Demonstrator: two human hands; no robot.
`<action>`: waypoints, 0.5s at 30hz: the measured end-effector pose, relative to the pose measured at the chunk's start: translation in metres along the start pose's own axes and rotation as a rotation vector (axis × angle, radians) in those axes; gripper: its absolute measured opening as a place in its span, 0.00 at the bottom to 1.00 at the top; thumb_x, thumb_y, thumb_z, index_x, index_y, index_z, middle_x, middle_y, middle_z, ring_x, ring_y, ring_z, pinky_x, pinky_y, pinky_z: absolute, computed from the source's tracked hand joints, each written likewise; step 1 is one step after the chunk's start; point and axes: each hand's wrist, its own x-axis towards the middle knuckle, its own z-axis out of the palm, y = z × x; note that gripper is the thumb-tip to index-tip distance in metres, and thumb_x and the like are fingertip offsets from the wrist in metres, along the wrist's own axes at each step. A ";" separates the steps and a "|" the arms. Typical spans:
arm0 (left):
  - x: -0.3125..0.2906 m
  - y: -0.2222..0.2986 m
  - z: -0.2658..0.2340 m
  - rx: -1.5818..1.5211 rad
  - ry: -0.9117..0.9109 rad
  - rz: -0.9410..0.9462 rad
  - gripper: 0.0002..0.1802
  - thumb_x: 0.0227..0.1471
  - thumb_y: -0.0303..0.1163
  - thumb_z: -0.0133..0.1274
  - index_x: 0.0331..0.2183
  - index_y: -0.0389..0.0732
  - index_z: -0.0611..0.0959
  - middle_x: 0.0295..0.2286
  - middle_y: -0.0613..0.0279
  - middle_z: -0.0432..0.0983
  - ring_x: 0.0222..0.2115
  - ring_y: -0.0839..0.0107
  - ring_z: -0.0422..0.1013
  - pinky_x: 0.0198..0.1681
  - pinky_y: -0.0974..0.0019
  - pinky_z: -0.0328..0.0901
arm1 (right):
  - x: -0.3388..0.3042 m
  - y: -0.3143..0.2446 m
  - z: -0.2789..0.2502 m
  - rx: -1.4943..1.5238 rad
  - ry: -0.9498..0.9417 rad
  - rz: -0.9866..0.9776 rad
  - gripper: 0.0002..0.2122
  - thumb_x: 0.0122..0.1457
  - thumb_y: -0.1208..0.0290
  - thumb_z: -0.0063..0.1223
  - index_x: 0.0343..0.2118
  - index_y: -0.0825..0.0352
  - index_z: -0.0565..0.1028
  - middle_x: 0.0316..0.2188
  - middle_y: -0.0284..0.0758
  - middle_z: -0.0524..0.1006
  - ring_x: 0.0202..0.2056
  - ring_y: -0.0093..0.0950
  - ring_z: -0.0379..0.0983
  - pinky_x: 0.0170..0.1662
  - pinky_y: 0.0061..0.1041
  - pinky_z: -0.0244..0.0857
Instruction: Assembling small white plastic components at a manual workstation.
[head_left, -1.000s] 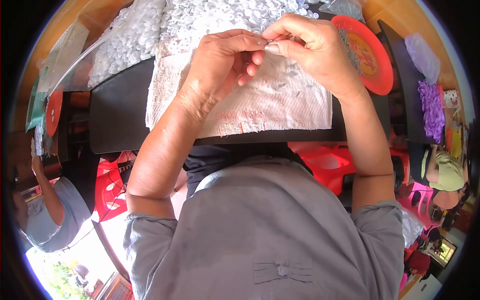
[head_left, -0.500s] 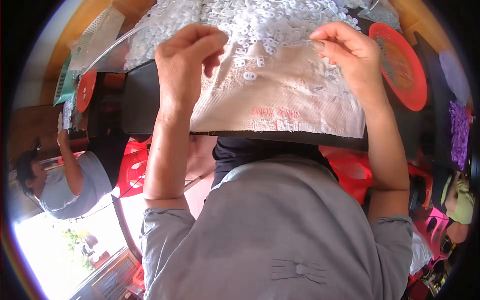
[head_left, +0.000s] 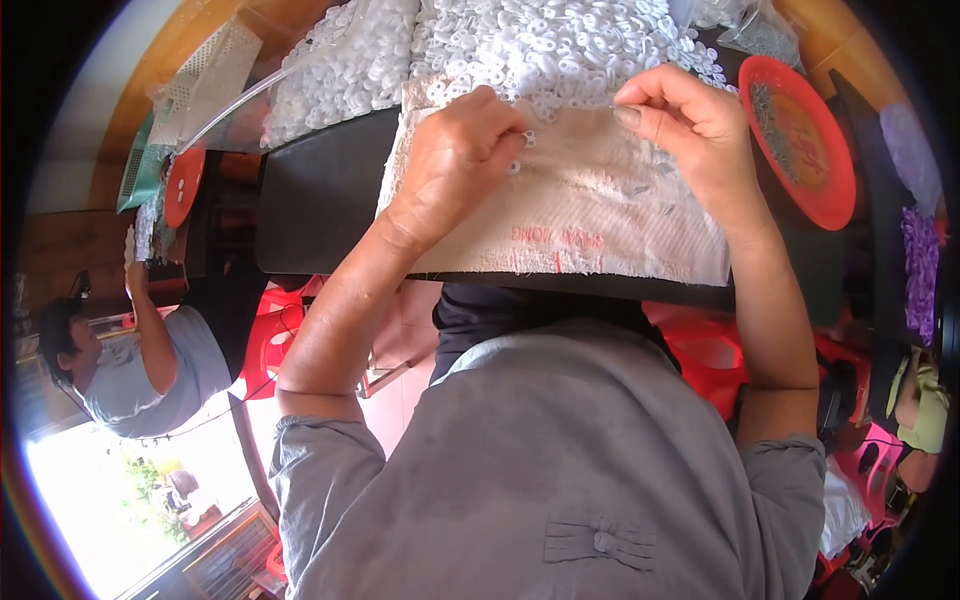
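Note:
My left hand (head_left: 458, 160) is lowered over the pale woven cloth (head_left: 600, 210), its fingers curled together. Right beside those fingertips are a couple of small white plastic pieces with holes (head_left: 514, 168); whether the fingers grip one is hidden. My right hand (head_left: 690, 120) hovers over the cloth's right side, thumb and forefinger pinched together. Anything between them is too small to make out. Just beyond both hands spreads a large heap of the same white pieces (head_left: 560, 50).
A red oval plate (head_left: 838, 175) with thin metal bits stands at the right of the dark table (head_left: 310, 200). At the left are a clear plastic sheet (head_left: 235, 115) and a smaller red dish (head_left: 185, 190). Another person (head_left: 150, 360) sits at far left. Purple items (head_left: 918, 270) lie far right.
My left hand has moved right and down onto the cloth, by the loose white pieces, and its fingers have curled. My right hand stays pinched in nearly the same place.

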 end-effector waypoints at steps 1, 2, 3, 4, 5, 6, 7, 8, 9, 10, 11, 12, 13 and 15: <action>0.003 0.001 0.004 0.103 -0.054 0.059 0.04 0.47 0.23 0.57 0.30 0.37 0.80 0.25 0.60 0.71 0.25 0.66 0.71 0.29 0.67 0.65 | 0.001 0.001 0.001 -0.004 0.006 0.006 0.03 0.54 0.81 0.56 0.32 0.70 0.75 0.25 0.26 0.75 0.28 0.13 0.69 0.33 0.14 0.63; 0.006 0.002 0.006 0.203 -0.110 0.120 0.05 0.47 0.25 0.57 0.31 0.38 0.79 0.26 0.59 0.72 0.27 0.61 0.72 0.31 0.63 0.66 | 0.001 0.002 0.002 -0.009 0.013 0.015 0.04 0.52 0.81 0.57 0.31 0.70 0.76 0.24 0.28 0.77 0.26 0.14 0.70 0.32 0.15 0.64; 0.007 0.003 0.007 0.198 -0.140 0.088 0.07 0.46 0.27 0.57 0.32 0.40 0.79 0.28 0.57 0.72 0.31 0.55 0.72 0.34 0.58 0.66 | 0.001 0.002 0.002 -0.011 0.016 0.015 0.04 0.52 0.81 0.57 0.31 0.70 0.76 0.24 0.28 0.77 0.26 0.14 0.70 0.32 0.15 0.64; 0.009 0.002 0.008 0.197 -0.140 0.090 0.07 0.46 0.27 0.57 0.32 0.40 0.79 0.28 0.57 0.72 0.31 0.55 0.72 0.34 0.58 0.66 | 0.001 0.002 0.003 -0.009 0.019 -0.001 0.04 0.52 0.81 0.56 0.31 0.70 0.75 0.23 0.28 0.77 0.26 0.14 0.70 0.32 0.15 0.64; 0.009 0.001 0.007 0.215 -0.134 0.111 0.06 0.44 0.26 0.56 0.29 0.40 0.78 0.28 0.57 0.72 0.30 0.54 0.72 0.33 0.58 0.68 | 0.001 0.002 0.004 -0.005 0.021 -0.020 0.03 0.52 0.81 0.56 0.30 0.70 0.75 0.23 0.28 0.76 0.26 0.15 0.70 0.31 0.15 0.64; 0.010 0.000 0.007 0.234 -0.128 0.131 0.05 0.43 0.26 0.56 0.27 0.40 0.77 0.28 0.56 0.72 0.29 0.54 0.73 0.32 0.57 0.69 | 0.001 0.002 0.003 -0.004 0.022 -0.020 0.03 0.52 0.81 0.56 0.30 0.70 0.75 0.23 0.28 0.76 0.26 0.15 0.70 0.31 0.15 0.64; 0.009 -0.002 0.007 0.235 -0.128 0.131 0.05 0.43 0.26 0.56 0.27 0.40 0.77 0.28 0.56 0.72 0.29 0.54 0.73 0.32 0.57 0.69 | 0.001 0.001 0.002 -0.013 0.001 -0.030 0.04 0.53 0.80 0.57 0.31 0.70 0.75 0.24 0.26 0.75 0.27 0.13 0.68 0.32 0.14 0.62; 0.009 -0.003 0.009 0.223 -0.103 0.133 0.05 0.44 0.26 0.56 0.28 0.39 0.77 0.27 0.57 0.73 0.27 0.57 0.73 0.31 0.58 0.69 | 0.001 0.001 0.000 -0.024 -0.018 -0.039 0.04 0.54 0.80 0.57 0.32 0.70 0.75 0.25 0.25 0.74 0.28 0.12 0.66 0.32 0.13 0.60; 0.010 -0.004 0.009 0.211 -0.077 0.134 0.04 0.46 0.26 0.56 0.28 0.39 0.78 0.26 0.59 0.74 0.26 0.61 0.73 0.30 0.60 0.69 | 0.001 0.001 0.000 -0.026 -0.016 -0.040 0.04 0.54 0.80 0.57 0.32 0.70 0.75 0.25 0.25 0.74 0.28 0.12 0.66 0.32 0.13 0.60; 0.008 -0.003 0.010 0.210 -0.075 0.137 0.04 0.46 0.26 0.56 0.28 0.39 0.78 0.26 0.59 0.74 0.26 0.61 0.73 0.30 0.60 0.69 | 0.001 0.000 0.000 -0.021 -0.014 -0.038 0.03 0.55 0.79 0.57 0.32 0.70 0.75 0.25 0.25 0.74 0.28 0.13 0.66 0.32 0.14 0.60; 0.007 0.004 0.009 -0.052 -0.071 -0.036 0.03 0.49 0.27 0.55 0.29 0.38 0.79 0.25 0.61 0.74 0.23 0.66 0.72 0.26 0.64 0.67 | 0.000 -0.001 0.000 -0.019 -0.010 -0.034 0.03 0.55 0.79 0.57 0.32 0.70 0.75 0.24 0.25 0.74 0.27 0.13 0.66 0.32 0.14 0.60; 0.007 0.011 0.008 -0.316 -0.067 -0.209 0.04 0.52 0.28 0.54 0.30 0.37 0.80 0.23 0.64 0.75 0.21 0.72 0.71 0.23 0.67 0.66 | 0.000 0.000 -0.001 -0.027 -0.006 -0.034 0.03 0.55 0.79 0.57 0.32 0.70 0.75 0.24 0.25 0.74 0.27 0.13 0.66 0.32 0.14 0.60; 0.010 0.017 0.006 -0.322 -0.067 -0.202 0.04 0.52 0.28 0.54 0.30 0.37 0.80 0.23 0.64 0.75 0.21 0.72 0.71 0.23 0.67 0.66 | -0.001 0.000 -0.001 -0.001 -0.010 -0.014 0.03 0.55 0.79 0.56 0.32 0.70 0.75 0.24 0.25 0.74 0.27 0.13 0.66 0.31 0.14 0.60; 0.018 0.031 0.000 -0.722 -0.128 -0.533 0.07 0.55 0.29 0.53 0.30 0.35 0.81 0.21 0.66 0.74 0.19 0.80 0.66 0.20 0.75 0.61 | 0.000 0.001 0.000 0.022 -0.006 0.002 0.03 0.55 0.78 0.56 0.32 0.70 0.75 0.24 0.26 0.74 0.26 0.14 0.67 0.31 0.15 0.61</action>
